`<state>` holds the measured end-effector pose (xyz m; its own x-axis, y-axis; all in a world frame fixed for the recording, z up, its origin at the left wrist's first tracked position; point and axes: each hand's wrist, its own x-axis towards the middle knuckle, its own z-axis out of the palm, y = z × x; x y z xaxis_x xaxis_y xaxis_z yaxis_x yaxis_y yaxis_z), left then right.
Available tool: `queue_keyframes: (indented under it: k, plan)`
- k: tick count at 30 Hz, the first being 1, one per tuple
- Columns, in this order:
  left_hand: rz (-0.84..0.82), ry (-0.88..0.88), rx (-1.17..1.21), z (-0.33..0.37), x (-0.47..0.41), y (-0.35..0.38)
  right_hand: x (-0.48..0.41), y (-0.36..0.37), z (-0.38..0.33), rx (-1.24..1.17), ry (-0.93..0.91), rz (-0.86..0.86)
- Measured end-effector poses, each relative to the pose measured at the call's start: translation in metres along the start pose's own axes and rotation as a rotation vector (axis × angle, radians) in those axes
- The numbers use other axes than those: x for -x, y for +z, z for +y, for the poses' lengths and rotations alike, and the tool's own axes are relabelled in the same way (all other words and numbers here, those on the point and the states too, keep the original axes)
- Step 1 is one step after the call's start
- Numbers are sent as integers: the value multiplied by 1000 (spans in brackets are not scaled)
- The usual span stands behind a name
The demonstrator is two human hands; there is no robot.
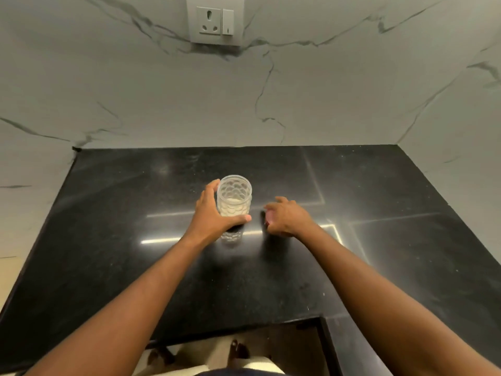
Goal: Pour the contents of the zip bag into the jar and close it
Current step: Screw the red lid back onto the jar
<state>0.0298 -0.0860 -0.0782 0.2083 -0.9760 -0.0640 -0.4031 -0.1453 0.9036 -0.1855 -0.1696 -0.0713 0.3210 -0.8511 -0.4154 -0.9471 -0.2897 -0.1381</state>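
Clear dimpled cylindrical jar [234, 196], lidless, upright on black polished stone counter [108, 240]; white contents in the lower part. Left hand [210, 213] wraps its side, thumb across the front. Right hand [288, 215] just right of the jar, fingers curled over small reddish object [268, 217]; blurred, cannot tell whether it is gripped.

I get dim, flat overhead light, with bright strip glare streaking the glossy black countertop [108, 240] and soft shadows pooling on it. My wide lens bows the wall [81, 77] edges, and the right hand [287, 217] is motion-blurred.
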Motion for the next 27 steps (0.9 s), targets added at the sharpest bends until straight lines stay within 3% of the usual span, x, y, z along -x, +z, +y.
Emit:
queue_keyframes:
  k: [6,9,13,17,20,27]
  plan:
    - [26,60,73,-5,-12,8,-4,9,13,-71,4,91]
    - [30,61,70,-8,-15,12,3,1,18,-193,41,269]
    - [58,52,25,-9,-20,14,14,-24,14,-668,41,517]
    - [46,57,-23,-11,-24,11,21,-52,-11,-1003,-53,609]
    - [39,74,-36,-14,-26,11,20,-57,-31,-918,-170,582]
    - [34,68,-10,-16,-27,11,8,-48,-54,-463,-352,395]
